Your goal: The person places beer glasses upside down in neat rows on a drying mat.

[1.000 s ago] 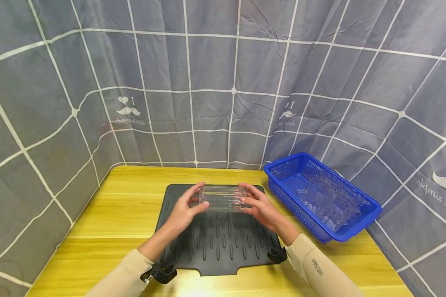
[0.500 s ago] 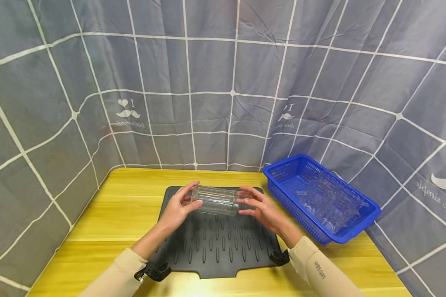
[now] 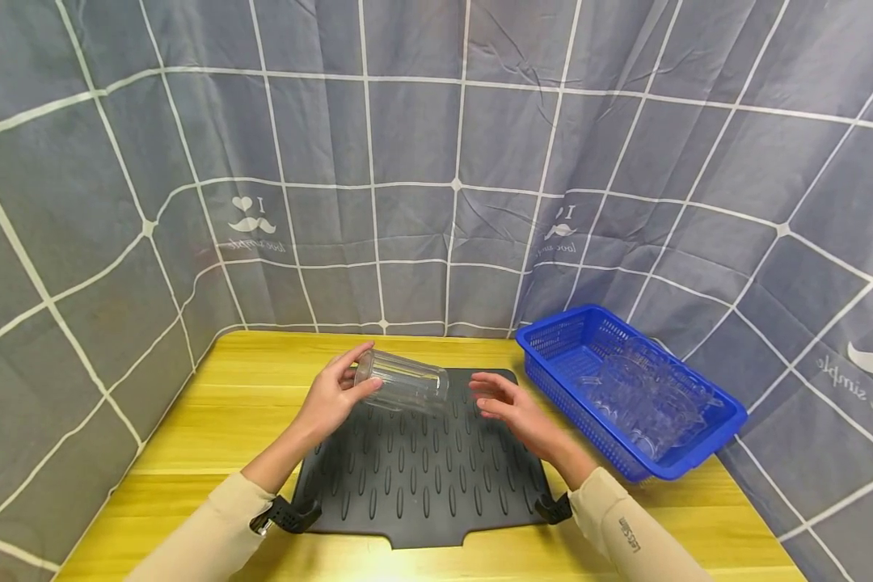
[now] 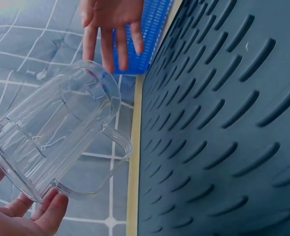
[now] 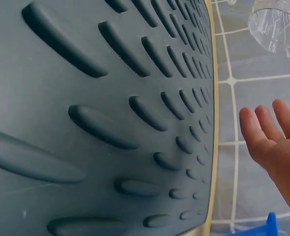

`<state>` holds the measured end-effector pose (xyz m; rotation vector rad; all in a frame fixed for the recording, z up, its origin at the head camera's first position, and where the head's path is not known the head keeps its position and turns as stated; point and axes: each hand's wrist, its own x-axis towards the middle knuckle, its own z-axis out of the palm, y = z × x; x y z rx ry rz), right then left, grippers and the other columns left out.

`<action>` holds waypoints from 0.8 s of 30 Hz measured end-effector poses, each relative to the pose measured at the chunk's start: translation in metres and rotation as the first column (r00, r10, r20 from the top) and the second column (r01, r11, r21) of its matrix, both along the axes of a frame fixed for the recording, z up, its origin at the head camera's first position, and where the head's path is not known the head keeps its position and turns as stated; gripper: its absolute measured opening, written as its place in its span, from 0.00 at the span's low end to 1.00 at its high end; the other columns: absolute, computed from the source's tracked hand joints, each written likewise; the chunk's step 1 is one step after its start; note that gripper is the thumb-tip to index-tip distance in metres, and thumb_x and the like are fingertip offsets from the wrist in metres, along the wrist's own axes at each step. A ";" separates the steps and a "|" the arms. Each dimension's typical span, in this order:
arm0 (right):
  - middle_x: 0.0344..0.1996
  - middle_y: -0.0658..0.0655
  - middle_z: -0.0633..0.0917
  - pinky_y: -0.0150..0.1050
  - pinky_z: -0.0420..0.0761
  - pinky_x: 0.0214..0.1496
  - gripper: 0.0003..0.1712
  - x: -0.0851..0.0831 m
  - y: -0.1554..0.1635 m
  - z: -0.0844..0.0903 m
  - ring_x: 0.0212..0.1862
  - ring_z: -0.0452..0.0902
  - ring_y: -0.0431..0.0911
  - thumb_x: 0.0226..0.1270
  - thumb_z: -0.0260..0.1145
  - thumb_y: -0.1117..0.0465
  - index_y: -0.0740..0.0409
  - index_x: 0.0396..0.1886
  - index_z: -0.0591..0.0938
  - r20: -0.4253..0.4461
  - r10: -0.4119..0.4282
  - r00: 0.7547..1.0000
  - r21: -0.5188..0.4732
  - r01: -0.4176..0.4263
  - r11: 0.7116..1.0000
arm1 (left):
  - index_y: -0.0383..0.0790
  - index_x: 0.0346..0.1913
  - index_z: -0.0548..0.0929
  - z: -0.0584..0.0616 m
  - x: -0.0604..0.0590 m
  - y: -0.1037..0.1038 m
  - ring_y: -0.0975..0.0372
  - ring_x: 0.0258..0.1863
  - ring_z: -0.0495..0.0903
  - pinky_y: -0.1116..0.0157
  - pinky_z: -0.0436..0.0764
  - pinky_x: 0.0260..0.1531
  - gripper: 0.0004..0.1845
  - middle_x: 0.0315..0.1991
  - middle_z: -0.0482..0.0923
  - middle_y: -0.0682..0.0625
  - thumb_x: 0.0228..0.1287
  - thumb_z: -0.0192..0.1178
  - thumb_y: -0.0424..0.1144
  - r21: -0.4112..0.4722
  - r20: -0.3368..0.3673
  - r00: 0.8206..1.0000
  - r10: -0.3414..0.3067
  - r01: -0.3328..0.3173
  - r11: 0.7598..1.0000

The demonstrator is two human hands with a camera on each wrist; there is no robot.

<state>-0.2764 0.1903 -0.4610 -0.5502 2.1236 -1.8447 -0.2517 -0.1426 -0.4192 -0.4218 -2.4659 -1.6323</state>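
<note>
The left hand [image 3: 331,400] grips a clear plastic mug [image 3: 402,382], tilted on its side above the black ridged mat [image 3: 422,477]. Just beside it, the right hand [image 3: 505,406] hovers with relaxed, spread fingers [image 4: 108,46], holding nothing. The mat lies on a yellow wooden table [image 3: 211,420], with a blue basket [image 3: 553,335] of clear plasticware at right and grey checked cloth [image 3: 422,162] behind.

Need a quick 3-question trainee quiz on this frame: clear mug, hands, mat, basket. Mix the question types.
1. True or false: the right hand grips the clear mug.
2. Which way does the clear mug lie? A) upright on the black mat B) tilted on its side, held above the black mat C) inside the blue basket
3. Fill in: the blue basket, on the person's right, holds more ____ ware.

Key
1. False: the left hand alone holds it at one end; the right hand is open and apart from it.
2. B
3. clear
</note>
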 end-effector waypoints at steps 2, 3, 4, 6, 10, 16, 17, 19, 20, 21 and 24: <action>0.71 0.63 0.71 0.59 0.69 0.71 0.30 0.001 0.002 -0.001 0.73 0.63 0.65 0.76 0.61 0.60 0.55 0.74 0.67 -0.016 -0.009 1.000 0.035 0.010 0.999 | 0.44 0.75 0.69 0.002 -0.002 -0.001 0.42 0.56 0.81 0.51 0.84 0.49 0.34 0.65 0.71 0.36 0.67 0.67 0.41 -0.024 -0.013 1.000 0.008 -0.008 1.000; 0.71 0.62 0.71 0.58 0.69 0.71 0.30 0.002 0.002 0.000 0.73 0.63 0.65 0.75 0.61 0.59 0.54 0.74 0.68 -0.023 -0.014 1.000 0.049 0.015 0.999 | 0.45 0.75 0.69 0.003 -0.002 -0.002 0.42 0.56 0.81 0.50 0.84 0.49 0.34 0.65 0.71 0.37 0.67 0.67 0.41 -0.034 -0.017 1.000 0.013 -0.013 0.999; 0.71 0.62 0.72 0.58 0.69 0.71 0.30 0.002 0.002 0.000 0.73 0.64 0.65 0.75 0.62 0.59 0.54 0.74 0.68 -0.032 -0.016 0.999 0.064 0.018 0.998 | 0.45 0.74 0.69 0.004 -0.003 -0.003 0.41 0.56 0.81 0.49 0.84 0.49 0.34 0.64 0.71 0.37 0.67 0.67 0.41 -0.043 -0.023 1.000 0.019 -0.020 0.999; 0.70 0.61 0.72 0.58 0.69 0.71 0.29 0.002 0.002 0.001 0.72 0.64 0.64 0.75 0.62 0.59 0.53 0.73 0.70 -0.057 -0.015 0.998 0.094 0.021 0.995 | 0.46 0.74 0.70 0.005 -0.005 -0.006 0.40 0.56 0.81 0.47 0.84 0.49 0.34 0.63 0.72 0.37 0.67 0.67 0.42 -0.063 -0.031 0.999 0.033 -0.034 0.997; 0.70 0.59 0.73 0.58 0.69 0.70 0.28 0.001 0.000 0.002 0.72 0.66 0.62 0.75 0.63 0.57 0.52 0.72 0.71 -0.089 -0.011 0.996 0.139 0.023 0.990 | 0.47 0.74 0.70 0.007 -0.008 -0.013 0.38 0.57 0.79 0.44 0.82 0.51 0.34 0.59 0.73 0.37 0.68 0.67 0.44 -0.105 -0.048 0.997 0.062 -0.066 0.992; 0.69 0.59 0.74 0.55 0.71 0.68 0.28 0.003 0.000 0.001 0.71 0.66 0.62 0.74 0.64 0.56 0.53 0.71 0.72 -0.112 -0.020 0.994 0.157 0.037 0.987 | 0.46 0.74 0.70 0.009 -0.011 -0.019 0.42 0.51 0.81 0.52 0.84 0.43 0.34 0.58 0.74 0.37 0.67 0.67 0.46 -0.170 -0.078 0.992 0.099 -0.111 0.979; 0.69 0.59 0.74 0.54 0.72 0.68 0.28 0.003 0.000 0.002 0.71 0.66 0.62 0.74 0.64 0.57 0.53 0.71 0.72 -0.112 -0.023 0.993 0.155 0.040 0.987 | 0.46 0.74 0.70 0.010 -0.012 -0.020 0.43 0.50 0.80 0.55 0.84 0.41 0.34 0.58 0.74 0.37 0.67 0.67 0.46 -0.177 -0.083 0.991 0.104 -0.117 0.977; 0.69 0.59 0.74 0.53 0.72 0.68 0.28 0.003 0.001 0.002 0.71 0.66 0.63 0.74 0.64 0.57 0.53 0.71 0.72 -0.115 -0.024 0.993 0.154 0.042 0.987 | 0.46 0.74 0.71 0.013 -0.015 -0.020 0.45 0.47 0.79 0.58 0.81 0.38 0.34 0.58 0.75 0.38 0.67 0.67 0.47 -0.194 -0.095 0.989 0.111 -0.128 0.973; 0.69 0.58 0.74 0.52 0.72 0.68 0.28 0.003 0.002 0.003 0.71 0.66 0.62 0.73 0.65 0.57 0.52 0.71 0.73 -0.115 -0.028 0.993 0.155 0.046 0.987 | 0.47 0.74 0.71 0.014 -0.016 -0.021 0.46 0.47 0.79 0.58 0.80 0.38 0.34 0.58 0.75 0.38 0.67 0.67 0.47 -0.201 -0.100 0.989 0.114 -0.132 0.971; 0.69 0.58 0.75 0.52 0.72 0.68 0.28 0.002 0.002 0.003 0.71 0.66 0.62 0.73 0.65 0.57 0.52 0.70 0.73 -0.118 -0.030 0.993 0.159 0.048 0.986 | 0.47 0.74 0.71 0.015 -0.017 -0.021 0.46 0.47 0.78 0.58 0.79 0.38 0.34 0.58 0.74 0.38 0.67 0.67 0.48 -0.209 -0.105 0.988 0.115 -0.135 0.969; 0.68 0.58 0.75 0.52 0.72 0.68 0.27 0.002 0.002 0.004 0.71 0.66 0.63 0.73 0.65 0.58 0.52 0.70 0.73 -0.125 -0.033 0.992 0.171 0.055 0.984 | 0.48 0.74 0.71 0.020 -0.019 -0.023 0.47 0.47 0.76 0.56 0.77 0.41 0.35 0.59 0.73 0.39 0.67 0.67 0.50 -0.239 -0.113 0.986 0.125 -0.149 0.959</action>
